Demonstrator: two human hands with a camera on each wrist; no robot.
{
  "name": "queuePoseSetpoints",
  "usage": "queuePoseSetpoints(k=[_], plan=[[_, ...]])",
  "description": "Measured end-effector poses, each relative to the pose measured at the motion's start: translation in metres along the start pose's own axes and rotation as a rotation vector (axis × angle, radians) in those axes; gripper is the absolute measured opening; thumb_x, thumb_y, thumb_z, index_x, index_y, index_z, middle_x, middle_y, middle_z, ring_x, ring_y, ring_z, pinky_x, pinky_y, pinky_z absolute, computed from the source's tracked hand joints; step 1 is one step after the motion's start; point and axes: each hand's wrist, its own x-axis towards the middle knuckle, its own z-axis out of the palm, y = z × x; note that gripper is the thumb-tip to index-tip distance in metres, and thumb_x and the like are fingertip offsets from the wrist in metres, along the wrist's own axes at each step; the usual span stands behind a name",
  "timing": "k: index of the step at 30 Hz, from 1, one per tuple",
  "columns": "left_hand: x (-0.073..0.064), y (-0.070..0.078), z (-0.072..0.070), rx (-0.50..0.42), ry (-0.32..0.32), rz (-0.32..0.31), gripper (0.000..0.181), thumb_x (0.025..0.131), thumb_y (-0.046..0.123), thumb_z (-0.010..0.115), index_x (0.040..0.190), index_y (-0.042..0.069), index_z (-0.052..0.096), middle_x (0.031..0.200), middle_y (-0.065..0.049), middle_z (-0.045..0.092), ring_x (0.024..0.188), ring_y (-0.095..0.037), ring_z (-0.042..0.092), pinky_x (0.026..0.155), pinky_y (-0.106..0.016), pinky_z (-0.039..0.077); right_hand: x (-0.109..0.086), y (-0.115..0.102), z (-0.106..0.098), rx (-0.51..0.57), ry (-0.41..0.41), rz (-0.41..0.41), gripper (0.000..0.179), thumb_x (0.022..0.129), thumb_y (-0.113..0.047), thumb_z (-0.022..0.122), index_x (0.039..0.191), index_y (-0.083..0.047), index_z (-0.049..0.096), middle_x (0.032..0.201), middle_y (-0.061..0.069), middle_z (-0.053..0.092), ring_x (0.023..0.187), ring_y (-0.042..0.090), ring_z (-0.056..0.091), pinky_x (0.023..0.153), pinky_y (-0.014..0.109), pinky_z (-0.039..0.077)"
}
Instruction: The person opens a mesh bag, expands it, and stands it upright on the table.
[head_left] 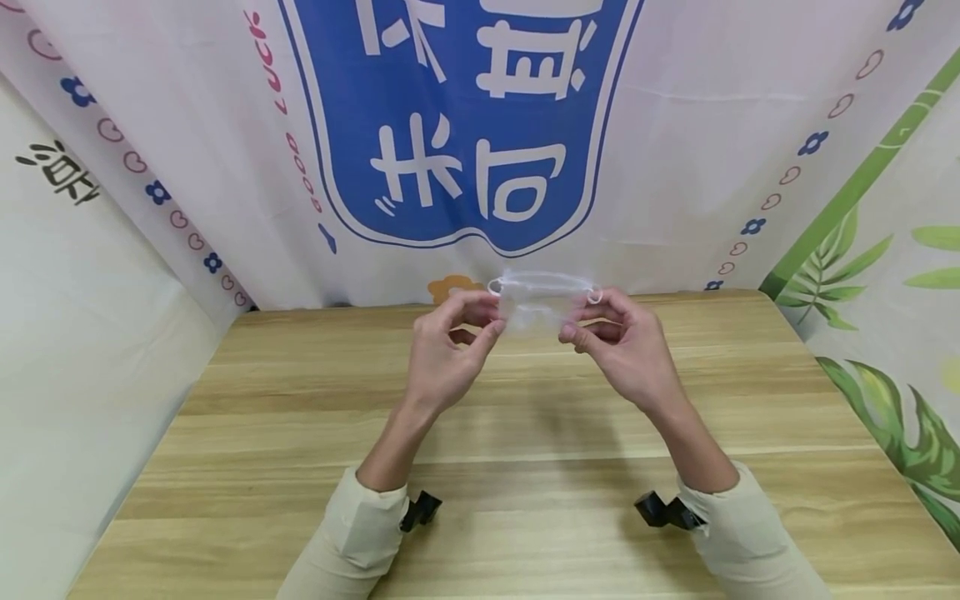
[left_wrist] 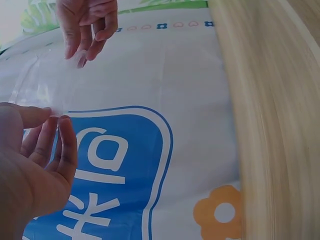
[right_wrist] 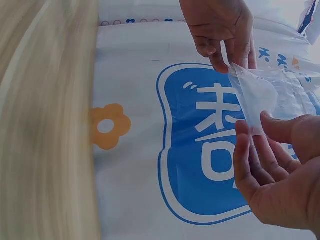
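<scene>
A small see-through plastic pouch (head_left: 536,302) is held up above the far edge of the table, with a white cord loop (head_left: 595,296) at each upper side. My left hand (head_left: 450,354) pinches its left side between thumb and fingers. At the opposite side, my right hand (head_left: 633,346) pinches it the same way. In the right wrist view the thin film (right_wrist: 265,92) stretches between both hands, creased and cloudy. Glare and blur in the head view hide its exact shape. The left wrist view shows its clear film (left_wrist: 42,82) only faintly.
A wood-grain table (head_left: 300,400) lies below the hands. Right behind it hangs a white cloth (head_left: 675,183) with a blue printed panel. Printed cloths also stand at the left and right sides. Black wrist mounts (head_left: 423,510) sit at both sleeve cuffs.
</scene>
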Motion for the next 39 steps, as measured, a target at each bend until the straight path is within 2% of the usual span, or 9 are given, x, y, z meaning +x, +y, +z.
queuePoseSetpoints(k=[4,8,12,18,23,26,29,33,39], plan=[[-0.003,-0.002,0.0,0.037,-0.032,-0.023,0.023,0.095,0.0,0.077,0.117,0.0,0.073,0.099,-0.015,0.079,0.084,-0.026,0.077,0.067,-0.021,0.062,-0.002,0.006,0.001,0.064,-0.022,0.047,0.031,0.096,0.003,0.076,0.124,0.003,0.063,0.101,-0.007,0.075,0.086,0.01,0.079,0.078,0.027,0.066],[-0.008,-0.005,0.001,0.034,-0.074,-0.043,0.018,0.095,-0.001,0.075,0.113,-0.001,0.072,0.098,-0.016,0.079,0.083,-0.032,0.08,0.066,-0.023,0.063,-0.004,0.013,0.002,0.146,-0.033,0.084,0.035,0.096,0.006,0.075,0.128,0.002,0.061,0.105,-0.004,0.073,0.09,0.012,0.08,0.083,0.028,0.066],[-0.012,-0.009,0.002,0.01,-0.101,-0.035,0.015,0.095,-0.004,0.074,0.11,0.0,0.072,0.097,-0.016,0.078,0.079,-0.03,0.08,0.062,-0.026,0.064,-0.006,0.019,0.005,0.263,-0.042,0.117,0.034,0.096,0.008,0.073,0.127,0.0,0.061,0.105,-0.001,0.071,0.091,0.015,0.081,0.085,0.03,0.067],[-0.016,-0.014,0.005,-0.039,-0.11,-0.024,0.014,0.094,-0.008,0.072,0.106,-0.002,0.071,0.093,-0.018,0.077,0.075,-0.026,0.079,0.061,-0.033,0.066,-0.009,0.024,0.009,0.475,-0.032,0.158,0.031,0.098,0.012,0.066,0.12,-0.009,0.061,0.105,-0.002,0.07,0.094,0.013,0.079,0.09,0.028,0.066],[-0.018,-0.014,0.006,-0.046,-0.114,-0.029,0.017,0.093,-0.009,0.072,0.109,-0.003,0.071,0.094,-0.019,0.078,0.076,-0.027,0.079,0.062,-0.039,0.067,-0.011,0.027,0.013,0.617,-0.059,0.176,0.028,0.099,0.014,0.061,0.116,-0.008,0.058,0.102,-0.001,0.067,0.096,0.012,0.074,0.096,0.034,0.065],[-0.019,-0.014,0.005,-0.042,-0.108,-0.039,0.017,0.093,-0.009,0.072,0.109,-0.003,0.071,0.094,-0.019,0.077,0.075,-0.027,0.079,0.061,-0.035,0.067,-0.012,0.03,0.015,0.614,-0.085,0.195,0.031,0.099,0.015,0.06,0.12,-0.008,0.057,0.106,0.0,0.065,0.101,0.012,0.072,0.097,0.039,0.065],[-0.02,-0.015,0.003,-0.036,-0.103,-0.055,0.015,0.094,-0.008,0.072,0.108,-0.002,0.07,0.093,-0.018,0.076,0.075,-0.027,0.079,0.059,-0.03,0.066,-0.013,0.034,0.015,0.567,-0.106,0.224,0.035,0.099,0.014,0.061,0.126,-0.008,0.056,0.115,0.002,0.065,0.106,0.015,0.073,0.096,0.042,0.065],[-0.024,-0.018,0.0,0.025,-0.108,-0.05,0.013,0.094,-0.007,0.072,0.105,-0.001,0.071,0.093,-0.016,0.076,0.076,-0.026,0.079,0.059,-0.029,0.065,-0.017,0.04,0.013,0.432,-0.131,0.232,0.031,0.099,0.01,0.065,0.124,-0.006,0.056,0.12,0.003,0.064,0.107,0.017,0.078,0.093,0.041,0.067],[-0.031,-0.026,-0.002,0.171,-0.137,-0.014,0.011,0.095,-0.003,0.074,0.105,0.001,0.073,0.095,-0.013,0.077,0.083,-0.025,0.081,0.062,-0.027,0.065,-0.023,0.05,0.009,0.146,-0.1,0.171,0.02,0.098,0.002,0.074,0.114,0.003,0.063,0.105,-0.002,0.073,0.096,0.011,0.075,0.083,0.027,0.065]])
